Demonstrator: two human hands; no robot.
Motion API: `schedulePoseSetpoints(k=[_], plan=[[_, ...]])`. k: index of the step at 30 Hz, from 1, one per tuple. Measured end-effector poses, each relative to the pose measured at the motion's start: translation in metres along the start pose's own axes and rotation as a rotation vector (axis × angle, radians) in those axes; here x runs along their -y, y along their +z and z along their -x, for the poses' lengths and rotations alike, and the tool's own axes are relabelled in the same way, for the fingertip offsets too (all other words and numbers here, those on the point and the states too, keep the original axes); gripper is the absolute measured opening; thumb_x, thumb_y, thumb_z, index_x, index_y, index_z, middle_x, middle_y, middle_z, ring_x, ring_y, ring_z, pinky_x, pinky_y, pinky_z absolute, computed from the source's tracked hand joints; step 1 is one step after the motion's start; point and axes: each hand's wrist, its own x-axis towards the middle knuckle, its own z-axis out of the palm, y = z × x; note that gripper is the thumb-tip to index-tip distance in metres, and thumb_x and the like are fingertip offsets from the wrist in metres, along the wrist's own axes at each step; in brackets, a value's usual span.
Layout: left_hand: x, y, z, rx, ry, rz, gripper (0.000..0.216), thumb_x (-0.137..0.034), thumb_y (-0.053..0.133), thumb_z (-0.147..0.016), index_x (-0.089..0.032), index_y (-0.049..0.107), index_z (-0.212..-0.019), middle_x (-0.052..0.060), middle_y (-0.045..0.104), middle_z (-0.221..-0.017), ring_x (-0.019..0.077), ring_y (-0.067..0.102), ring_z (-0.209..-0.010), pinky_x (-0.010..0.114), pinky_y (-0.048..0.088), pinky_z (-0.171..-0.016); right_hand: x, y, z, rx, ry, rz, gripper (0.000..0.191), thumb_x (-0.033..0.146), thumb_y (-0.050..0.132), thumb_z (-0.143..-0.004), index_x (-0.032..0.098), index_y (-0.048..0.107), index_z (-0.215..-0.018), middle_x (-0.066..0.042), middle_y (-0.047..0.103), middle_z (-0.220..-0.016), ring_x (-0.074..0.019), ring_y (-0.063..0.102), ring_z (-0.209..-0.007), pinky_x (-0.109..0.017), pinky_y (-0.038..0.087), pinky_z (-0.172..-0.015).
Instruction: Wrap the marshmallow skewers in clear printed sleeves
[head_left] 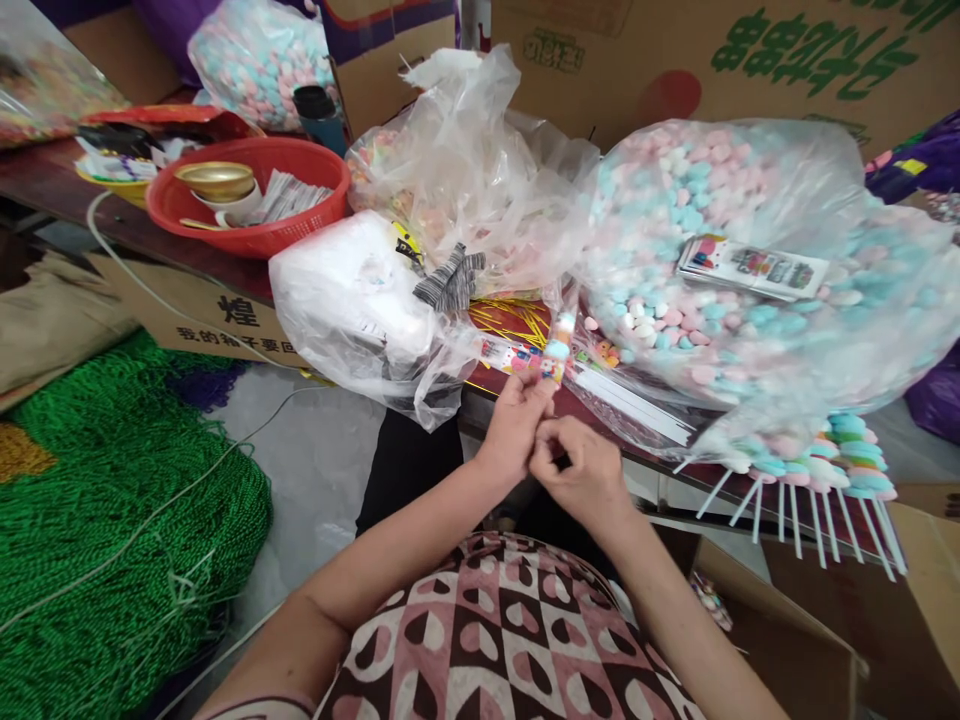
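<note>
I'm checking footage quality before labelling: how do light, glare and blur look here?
Head view: light is soft, with dim shade inside the open carton at lower right; head view: pale glare streaks the plastic on the big marshmallow bag; head view: fine print on the wrapper at the left hand is too soft to read, cause unclear.

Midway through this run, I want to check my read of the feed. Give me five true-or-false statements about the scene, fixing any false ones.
1. The left hand holds a wrapped marshmallow stick. True.
2. The printed packets lie inside the red basket. False: the printed packets lie on the large marshmallow bag.
3. The gold bowl sits in the red basket. True.
4. The row of skewers is left of the hands. False: the row of skewers is to their right.
5. Green cords are heaped at the left. True.
</note>
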Motion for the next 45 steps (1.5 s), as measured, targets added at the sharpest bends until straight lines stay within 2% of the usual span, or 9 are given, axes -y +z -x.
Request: schedulePoseSetpoints(k=[4,7,9,14,21,27,35,41,45], plan=[[-0.018,0.003,0.000,0.101,-0.023,-0.013,0.036,-0.041,0.072,-0.075,-0.023,0.047,-0.094,-0.012,0.046,-0.052,0.0017,0.029,-0.033,0.015,0.015,-0.036,-0.001,-0.005,0.010,-0.133,0.355,-0.321,0.010,0.022,0.057,-0.085,0.020,0.066,-0.084,0.000,0.067,-0.071,-0.0127,0.062,-0.058,-0.025,0.050,-0.058],[-0.018,0.003,0.008,0.226,-0.127,0.015,0.036,-0.044,0.071,-0.076,-0.023,0.046,-0.090,-0.010,0.049,-0.054,0.0025,0.031,-0.033,0.015,0.015,-0.035,-0.014,-0.016,0.003,-0.288,0.661,-0.729,0.025,0.038,0.060,-0.089,0.021,0.067,-0.106,-0.003,0.072,-0.087,-0.0143,0.066,-0.066,-0.029,0.055,-0.064],[-0.011,0.001,0.013,0.300,-0.211,0.014,0.035,-0.044,0.070,-0.077,-0.022,0.046,-0.088,-0.009,0.050,-0.055,0.0028,0.032,-0.034,0.015,0.015,-0.034,-0.020,-0.019,-0.004,-0.256,0.737,-0.939,0.034,0.044,0.062,-0.087,0.022,0.066,-0.113,-0.005,0.074,-0.099,-0.0174,0.069,-0.079,-0.033,0.057,-0.073],[0.004,-0.004,0.017,0.334,-0.263,-0.008,0.032,-0.045,0.068,-0.079,-0.020,0.050,-0.089,-0.007,0.051,-0.055,0.0028,0.034,-0.034,0.015,0.015,-0.033,-0.016,-0.007,-0.012,-0.127,0.701,-1.029,0.031,0.039,0.069,-0.083,0.022,0.069,-0.108,-0.006,0.074,-0.105,-0.0195,0.068,-0.089,-0.036,0.056,-0.085],[0.005,-0.004,0.012,0.231,-0.133,0.016,0.033,-0.041,0.069,-0.079,-0.021,0.053,-0.100,-0.009,0.051,-0.054,0.0044,0.040,-0.038,0.016,0.023,-0.037,-0.007,-0.001,0.002,-0.090,0.688,-0.936,0.049,0.034,0.067,-0.084,0.026,0.058,-0.132,-0.005,0.067,-0.124,-0.0192,0.066,-0.101,-0.035,0.056,-0.088],[0.011,-0.005,0.006,0.169,0.147,-0.011,0.024,-0.028,0.072,-0.079,-0.019,0.057,-0.095,-0.004,0.061,-0.070,0.0067,0.058,-0.068,0.020,0.047,-0.074,-0.003,0.011,0.028,-0.032,0.605,-0.592,0.053,0.036,0.062,-0.087,0.020,0.055,-0.137,-0.011,0.061,-0.135,-0.0255,0.061,-0.118,-0.045,0.048,-0.104],[0.007,-0.001,0.009,0.111,0.071,0.078,0.032,-0.025,0.076,-0.075,-0.020,0.057,-0.100,-0.005,0.061,-0.075,0.0068,0.058,-0.069,0.020,0.047,-0.071,0.000,0.020,0.027,-0.004,0.527,-0.595,0.068,0.028,0.061,-0.085,0.025,0.040,-0.150,-0.008,0.065,-0.131,-0.0193,0.072,-0.097,-0.034,0.059,-0.086],[0.014,0.001,0.014,0.083,0.057,0.125,0.023,-0.025,0.076,-0.075,-0.019,0.058,-0.088,-0.004,0.062,-0.083,0.0058,0.058,-0.076,0.018,0.046,-0.075,0.004,0.021,0.025,-0.128,0.518,-0.530,0.045,0.028,0.058,-0.088,0.024,0.061,-0.133,-0.007,0.068,-0.128,-0.0220,0.067,-0.110,-0.039,0.051,-0.099],[-0.005,-0.002,0.017,0.201,0.006,0.075,0.030,-0.023,0.076,-0.073,-0.022,0.060,-0.099,-0.002,0.067,-0.091,0.0079,0.060,-0.070,0.022,0.047,-0.070,0.000,0.011,0.027,-0.101,0.626,-0.715,0.033,0.032,0.061,-0.088,0.024,0.070,-0.119,-0.003,0.074,-0.091,-0.0138,0.064,-0.066,-0.031,0.055,-0.068]])
